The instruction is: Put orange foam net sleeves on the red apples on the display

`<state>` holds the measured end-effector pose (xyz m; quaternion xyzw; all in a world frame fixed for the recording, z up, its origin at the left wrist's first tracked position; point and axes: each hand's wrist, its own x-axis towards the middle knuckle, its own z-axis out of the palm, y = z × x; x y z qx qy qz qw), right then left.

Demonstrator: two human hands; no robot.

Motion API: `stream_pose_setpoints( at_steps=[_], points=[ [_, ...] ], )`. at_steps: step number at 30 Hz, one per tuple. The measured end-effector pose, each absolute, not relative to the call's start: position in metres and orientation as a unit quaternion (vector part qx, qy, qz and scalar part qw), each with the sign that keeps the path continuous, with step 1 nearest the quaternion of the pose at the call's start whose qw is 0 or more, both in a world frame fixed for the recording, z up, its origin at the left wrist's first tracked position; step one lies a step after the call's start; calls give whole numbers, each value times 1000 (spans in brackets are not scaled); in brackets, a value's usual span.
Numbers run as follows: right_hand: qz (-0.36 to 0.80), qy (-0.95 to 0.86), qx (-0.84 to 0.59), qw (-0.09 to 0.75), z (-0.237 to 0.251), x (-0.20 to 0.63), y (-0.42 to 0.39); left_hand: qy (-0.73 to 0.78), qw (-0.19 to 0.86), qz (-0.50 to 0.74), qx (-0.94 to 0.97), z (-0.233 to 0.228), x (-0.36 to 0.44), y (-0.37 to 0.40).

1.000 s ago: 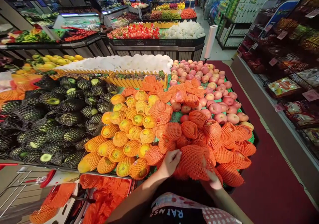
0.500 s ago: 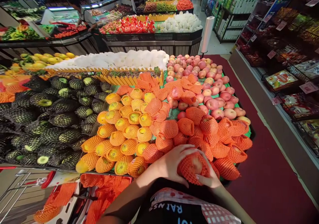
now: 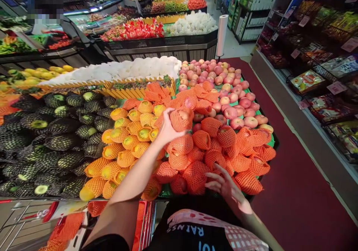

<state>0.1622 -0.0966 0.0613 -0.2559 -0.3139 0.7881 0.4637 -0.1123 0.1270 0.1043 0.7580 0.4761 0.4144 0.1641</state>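
My left hand [image 3: 167, 129] is stretched out over the fruit stand and grips a netted apple [image 3: 181, 119], an apple wrapped in an orange foam net, above the pile of netted apples [image 3: 223, 150]. My right hand [image 3: 225, 186] hovers low at the near edge of that pile with its fingers spread, holding nothing, closest to the netted apples at the front. Bare pink apples [image 3: 223, 87] lie further back on the green mat.
Netted yellow mangoes [image 3: 131, 139] lie left of the apples and dark green netted fruit [image 3: 56, 132] further left. A shopping cart [image 3: 69, 225] with loose orange nets stands at lower left. A red carpet aisle [image 3: 293, 187] and shelves [image 3: 321, 76] run along the right.
My left hand has lifted a netted apple from the front edge and carried it forward over the pile. My right hand has let go and opened.
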Motion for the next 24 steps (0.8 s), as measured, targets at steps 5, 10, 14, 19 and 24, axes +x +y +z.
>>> stream_pose_setpoints(
  at_steps=[5, 10, 14, 19, 24],
  points=[
    [782, -312, -259, 474, 58, 164, -98, 446, 38, 96, 889, 104, -111, 190],
    [774, -304, -252, 495, 64, 158, -97, 421, 25, -84, 903, 68, -84, 198],
    [755, -321, -278, 500, 72, 157, -101, 404, 95, -110, 903, 42, -66, 204],
    [737, -282, -311, 529, 66, 159, -112, 385, 146, -118, 903, 44, -59, 219],
    [729, -267, -319, 543, 60, 155, -116, 357, 215, -98, 904, 56, -35, 225]
  ],
)
